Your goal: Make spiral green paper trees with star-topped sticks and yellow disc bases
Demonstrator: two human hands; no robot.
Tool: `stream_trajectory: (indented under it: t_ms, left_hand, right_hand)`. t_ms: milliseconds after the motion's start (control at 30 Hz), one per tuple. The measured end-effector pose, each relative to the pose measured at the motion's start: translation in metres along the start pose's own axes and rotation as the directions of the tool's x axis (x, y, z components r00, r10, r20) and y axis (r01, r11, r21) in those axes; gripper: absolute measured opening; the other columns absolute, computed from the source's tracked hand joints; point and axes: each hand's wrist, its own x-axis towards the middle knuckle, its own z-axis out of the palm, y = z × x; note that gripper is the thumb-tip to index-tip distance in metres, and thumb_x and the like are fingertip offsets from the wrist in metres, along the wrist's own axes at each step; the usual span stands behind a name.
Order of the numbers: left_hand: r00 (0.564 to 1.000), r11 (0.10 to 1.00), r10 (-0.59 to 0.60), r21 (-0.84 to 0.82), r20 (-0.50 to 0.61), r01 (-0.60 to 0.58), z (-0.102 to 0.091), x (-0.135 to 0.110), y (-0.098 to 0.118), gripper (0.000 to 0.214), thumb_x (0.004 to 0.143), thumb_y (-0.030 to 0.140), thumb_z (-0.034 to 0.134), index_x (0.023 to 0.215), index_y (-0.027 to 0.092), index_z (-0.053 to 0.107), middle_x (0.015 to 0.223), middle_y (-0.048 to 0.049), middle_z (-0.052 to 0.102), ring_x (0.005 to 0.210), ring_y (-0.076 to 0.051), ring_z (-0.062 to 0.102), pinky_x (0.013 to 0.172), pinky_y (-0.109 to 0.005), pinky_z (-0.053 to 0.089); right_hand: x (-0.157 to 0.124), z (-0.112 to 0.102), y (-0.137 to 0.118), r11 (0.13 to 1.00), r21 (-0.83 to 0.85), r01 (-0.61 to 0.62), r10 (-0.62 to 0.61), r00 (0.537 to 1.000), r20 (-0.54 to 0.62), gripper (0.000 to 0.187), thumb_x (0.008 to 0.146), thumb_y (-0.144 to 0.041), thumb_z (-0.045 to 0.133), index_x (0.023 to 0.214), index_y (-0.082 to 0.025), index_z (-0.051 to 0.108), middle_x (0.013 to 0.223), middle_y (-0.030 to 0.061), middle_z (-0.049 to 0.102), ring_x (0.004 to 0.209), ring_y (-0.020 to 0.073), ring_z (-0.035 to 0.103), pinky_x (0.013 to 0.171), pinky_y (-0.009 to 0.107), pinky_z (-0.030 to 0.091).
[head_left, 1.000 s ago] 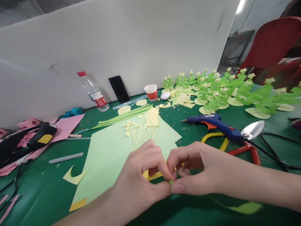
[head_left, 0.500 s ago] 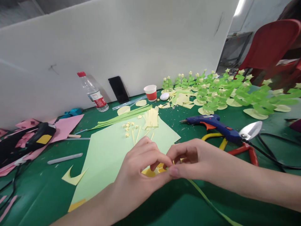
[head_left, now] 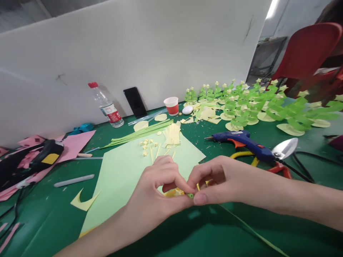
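Note:
Fingertips of my left hand [head_left: 160, 191] and my right hand [head_left: 218, 182] meet over the near edge of the light green sheet [head_left: 120, 182]. Between them they pinch a narrow green paper strip [head_left: 252, 227], whose small folded or rolled end shows at the fingertips. The long tail of the strip runs out under my right hand toward the lower right. Yellow paper behind the fingers is mostly hidden. Just beyond my hands, small pale yellow paper stars [head_left: 145, 154], thin sticks [head_left: 158, 150] and a stack of pale strips [head_left: 172, 135] lie on the sheet.
A blue glue gun [head_left: 235, 139] and scissors [head_left: 285, 148] with a cord lie right. Finished paper plants [head_left: 241, 103] fill the back right. A bottle [head_left: 109, 107], phone [head_left: 134, 102] and paper cup [head_left: 171, 106] stand along the white panel. Pink paper [head_left: 76, 142] lies left.
The strip's tail has swung further right and turned edge-on. Its small green end now shows between my fingertips. My right hand has shifted slightly; both hands keep their pinch.

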Motion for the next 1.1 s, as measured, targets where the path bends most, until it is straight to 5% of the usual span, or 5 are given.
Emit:
stream_trajectory:
  t_ms: [167,400,533,867,1100]
  left_hand:
    - [1.000,0.999,0.001,0.034,-0.016,0.000,0.005,-0.002,0.001,0.031,0.071,0.023,0.065,0.048,0.016,0.047,0.049,0.0057,0.038,0.053,-0.009,0.037,0.052,-0.022,0.033]
    - [0.995,0.995,0.103,-0.010,0.005,-0.103,0.003,-0.001,0.001,0.008,0.075,0.019,0.063,0.067,0.017,0.067,0.049,0.0044,0.043,0.056,-0.010,0.039,0.055,-0.024,0.036]
    - [0.988,0.991,0.124,-0.059,0.096,-0.119,0.001,-0.001,0.000,0.015,0.078,0.010,0.057,0.075,0.019,0.069,0.053,0.0037,0.046,0.058,-0.011,0.039,0.058,-0.024,0.036]
    - [0.986,0.973,-0.166,-0.159,0.014,0.166,0.004,-0.002,0.004,0.027,0.059,0.003,0.069,0.047,0.015,0.048,0.052,0.0068,0.040,0.054,-0.007,0.039,0.048,-0.018,0.032]
    - [0.997,0.992,-0.082,-0.097,0.003,0.082,0.005,-0.003,0.003,0.020,0.066,0.014,0.070,0.052,0.016,0.055,0.052,0.0060,0.040,0.055,-0.008,0.039,0.050,-0.020,0.033]
  right_hand:
    - [0.003,0.007,0.006,0.996,0.090,0.003,-0.001,1.000,-0.022,0.019,0.064,-0.030,0.067,0.070,-0.013,0.061,0.063,-0.0035,0.049,0.060,0.0070,0.039,0.055,0.020,0.028]
    - [0.000,0.004,0.003,0.997,0.063,0.047,-0.045,0.998,-0.032,0.021,0.070,-0.033,0.062,0.071,-0.013,0.059,0.064,-0.0014,0.050,0.064,0.0096,0.043,0.058,0.023,0.030]
    - [0.000,0.001,0.001,0.998,0.049,0.026,-0.025,1.000,-0.011,0.021,0.070,-0.034,0.062,0.071,-0.013,0.060,0.062,-0.0027,0.048,0.059,0.0074,0.037,0.053,0.022,0.025]
    - [0.002,0.003,0.003,0.996,0.086,-0.008,0.006,1.000,0.021,0.018,0.065,-0.027,0.069,0.072,-0.013,0.060,0.058,-0.0055,0.044,0.055,0.0048,0.035,0.050,0.019,0.024]
    - [0.002,0.011,0.004,0.998,0.042,0.053,-0.049,0.995,-0.082,0.013,0.065,-0.025,0.062,0.066,-0.013,0.057,0.059,-0.0039,0.046,0.057,0.0068,0.037,0.051,0.020,0.027]
